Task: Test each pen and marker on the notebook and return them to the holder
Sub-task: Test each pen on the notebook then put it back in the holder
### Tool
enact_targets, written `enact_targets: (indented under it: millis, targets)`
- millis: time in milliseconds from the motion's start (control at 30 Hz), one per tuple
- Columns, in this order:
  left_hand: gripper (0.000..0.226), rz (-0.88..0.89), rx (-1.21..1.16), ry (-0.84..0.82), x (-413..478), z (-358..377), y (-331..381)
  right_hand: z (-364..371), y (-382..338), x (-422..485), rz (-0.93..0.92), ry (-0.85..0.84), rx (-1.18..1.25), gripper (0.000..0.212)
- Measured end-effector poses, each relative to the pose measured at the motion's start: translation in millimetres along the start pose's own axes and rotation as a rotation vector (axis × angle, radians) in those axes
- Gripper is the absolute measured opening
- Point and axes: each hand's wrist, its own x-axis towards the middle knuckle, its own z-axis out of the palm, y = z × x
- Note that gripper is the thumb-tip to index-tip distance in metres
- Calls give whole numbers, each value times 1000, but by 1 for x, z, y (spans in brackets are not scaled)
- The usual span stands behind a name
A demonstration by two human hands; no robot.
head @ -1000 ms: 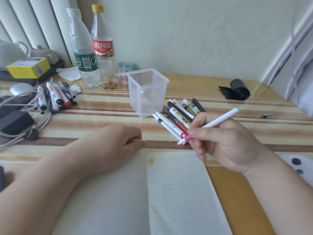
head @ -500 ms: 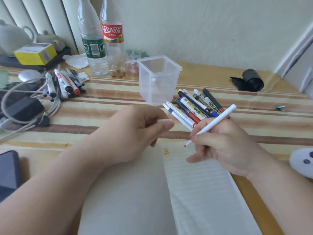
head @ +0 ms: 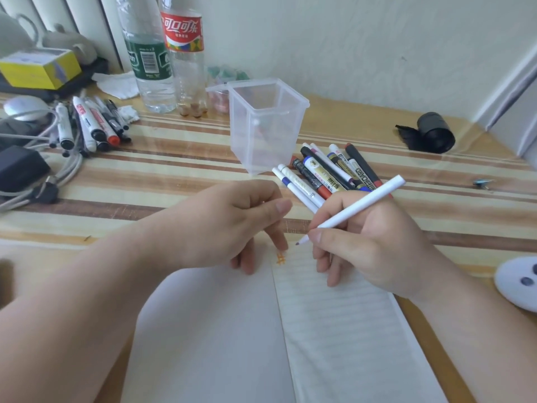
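Observation:
My right hand grips a white pen, uncapped, with its tip just above the top edge of the open notebook. An orange hash mark sits at the top of the lined page. My left hand hovers over the notebook's top edge, thumb pinched against the forefinger on the pen's cap, which is mostly hidden, and its lower fingers touch the paper. The clear plastic holder stands empty behind my hands. A pile of pens and markers lies to its right.
A second bunch of markers lies at the left beside cables and a charger. Two plastic bottles stand at the back, near a yellow box. A black roll lies far right, and a white round object at the right edge.
The pink cap has come off the pen and is gone into my left hand. My left hand has moved right toward the pen tip. The camera has come closer and tilted down.

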Motion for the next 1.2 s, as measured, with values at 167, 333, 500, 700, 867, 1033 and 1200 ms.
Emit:
enact_targets:
  millis: [167,333,500,700,867,1033,1200]
  targets:
    - [40,-25,13,-7,5,-1,0,5,0,2,71,-44,-7,12]
    - [38,-31,9,-20,8,-1,0,1,1,5,80,-38,-106,17]
    - [37,-24,12,-17,8,-1,-1,3,2,5,68,-46,-136,21]
    - [37,-16,27,-14,7,-1,-1,5,0,5,71,-29,-225,17]
    - [36,-15,32,-17,7,-1,0,6,-2,7,88,11,-239,14]
    - [37,-15,43,-16,7,-1,1,5,-4,4,88,-36,-112,20]
    - [36,-15,40,-17,7,0,0,7,-6,4,68,-69,-202,22]
